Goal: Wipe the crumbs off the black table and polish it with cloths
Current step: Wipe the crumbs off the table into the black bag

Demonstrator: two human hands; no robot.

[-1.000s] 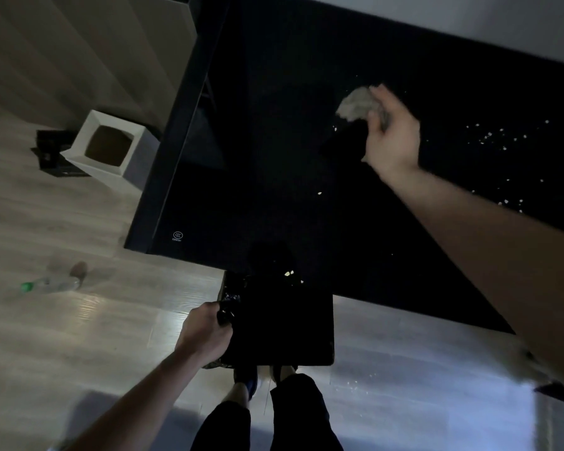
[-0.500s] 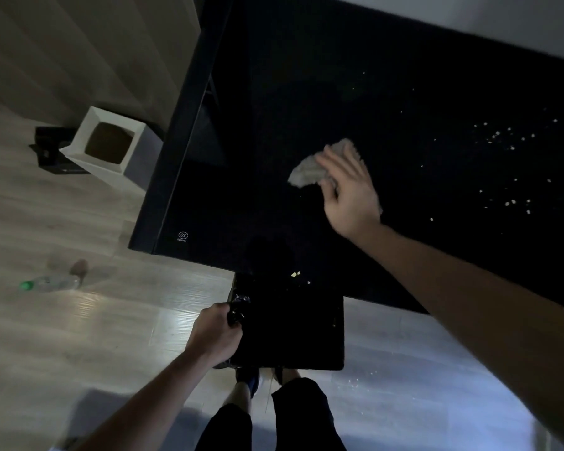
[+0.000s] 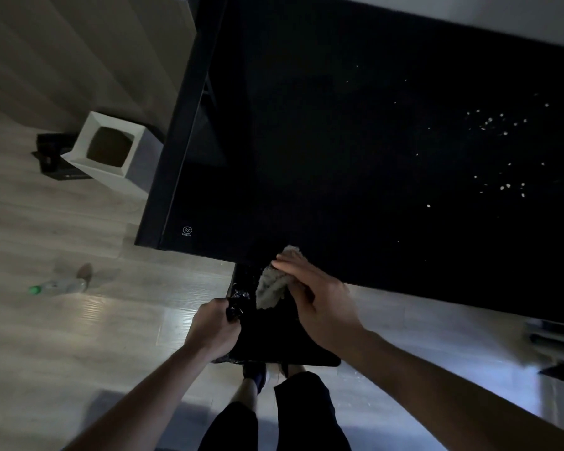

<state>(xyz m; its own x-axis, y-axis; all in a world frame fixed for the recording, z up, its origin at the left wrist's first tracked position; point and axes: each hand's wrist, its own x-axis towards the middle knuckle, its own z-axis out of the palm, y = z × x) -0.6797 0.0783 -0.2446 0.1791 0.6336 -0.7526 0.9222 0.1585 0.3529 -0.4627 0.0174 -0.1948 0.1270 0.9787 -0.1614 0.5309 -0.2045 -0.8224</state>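
At the near edge of the black table [image 3: 355, 151], your right hand [image 3: 319, 301] lies on the grey cloth [image 3: 272, 284] with the fingers straight and close together, pressing it down. This cloth looks fluffy and crumpled, and it hangs over the table edge into the black bin [image 3: 284, 340] that stands just below. Your left hand [image 3: 210, 330] is curled around the rim of the bin, where the shiny black bag [image 3: 238, 299] is wrinkled, and it grips this rim. You see the table top as a smooth, dark, matte surface with a straight edge and a small white mark near its left corner. Pale crumbs [image 3: 502, 151] are scattered on the right part of the table, well apart from the cloth; they are small and of irregular shape. On the light wooden floor, to the left, stands a white square container [image 3: 111, 151] with a brown inside, and a clear plastic bottle [image 3: 59, 284] with a green cap lies on its side nearer to you.
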